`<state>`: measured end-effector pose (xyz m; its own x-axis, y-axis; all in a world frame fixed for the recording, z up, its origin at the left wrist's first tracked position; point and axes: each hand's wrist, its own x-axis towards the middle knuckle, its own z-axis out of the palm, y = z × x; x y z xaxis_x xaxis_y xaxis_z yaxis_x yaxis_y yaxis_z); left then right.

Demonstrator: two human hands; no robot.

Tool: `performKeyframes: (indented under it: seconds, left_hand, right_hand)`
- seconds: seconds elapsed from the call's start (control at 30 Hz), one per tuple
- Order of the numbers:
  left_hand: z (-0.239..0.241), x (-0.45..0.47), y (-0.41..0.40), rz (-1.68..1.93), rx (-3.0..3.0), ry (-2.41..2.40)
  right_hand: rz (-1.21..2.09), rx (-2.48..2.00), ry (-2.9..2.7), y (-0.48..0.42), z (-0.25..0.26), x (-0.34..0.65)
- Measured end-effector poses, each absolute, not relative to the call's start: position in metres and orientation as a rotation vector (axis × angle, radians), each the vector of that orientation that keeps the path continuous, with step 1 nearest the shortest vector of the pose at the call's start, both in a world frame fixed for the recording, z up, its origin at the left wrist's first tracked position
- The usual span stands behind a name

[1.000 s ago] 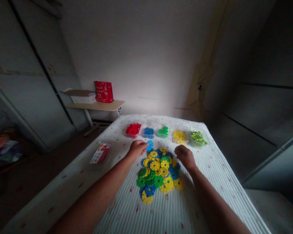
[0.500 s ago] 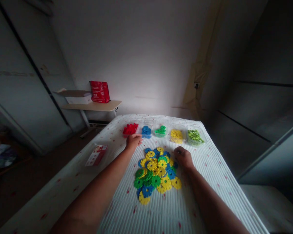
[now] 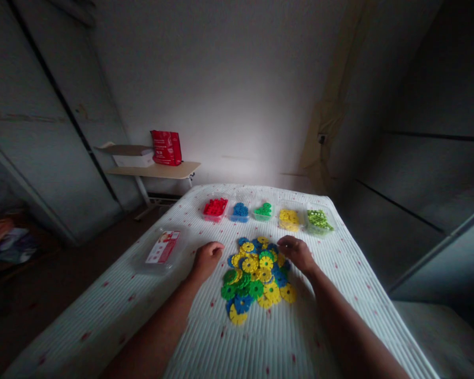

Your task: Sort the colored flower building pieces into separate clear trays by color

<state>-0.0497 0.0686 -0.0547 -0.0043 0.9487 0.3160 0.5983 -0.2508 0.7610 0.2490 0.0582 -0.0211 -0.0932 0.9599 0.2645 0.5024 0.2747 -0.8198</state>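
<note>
Head view shows the left hand (image 3: 206,259), which held a blue disc a second ago, seemingly emptied, fingers curled, left of the disc pile (image 3: 249,265); the right hand (image 3: 297,250) borders it, grip unclear.

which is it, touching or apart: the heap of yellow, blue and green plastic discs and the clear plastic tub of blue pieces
Apart. The head view shows white ribbed cloth between the heap and the tub.

Cannot read a word on the glossy red plastic bag (image 3: 166,148), printed in white, left of the frame's centre, nor on the red-and-white rectangular label (image 3: 163,247) on the clear plastic container (image 3: 161,269), lower left: too small, blurred.
</note>
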Motion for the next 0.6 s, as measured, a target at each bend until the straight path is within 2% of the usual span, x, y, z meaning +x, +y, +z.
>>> performKeyframes:
  seconds: [0.1,0.2,0.4,0.6]
  left_hand:
    - [-0.055,-0.047,0.07,1.125,1.919,1.628]
    - [-0.059,-0.047,0.072,1.133,1.947,1.606]
    - [-0.064,-0.05,0.072,1.13,1.956,1.608]
    - [-0.062,-0.05,0.072,1.149,1.96,1.601]
  right_hand:
    - [0.795,-1.125,-1.928,0.051,-0.012,0.239]
    - [0.732,-1.06,-2.197,0.042,-0.003,0.228]
    - [0.454,-1.351,-2.488,0.035,0.001,0.214]
    - [0.415,-1.463,-2.44,0.036,0.004,0.216]
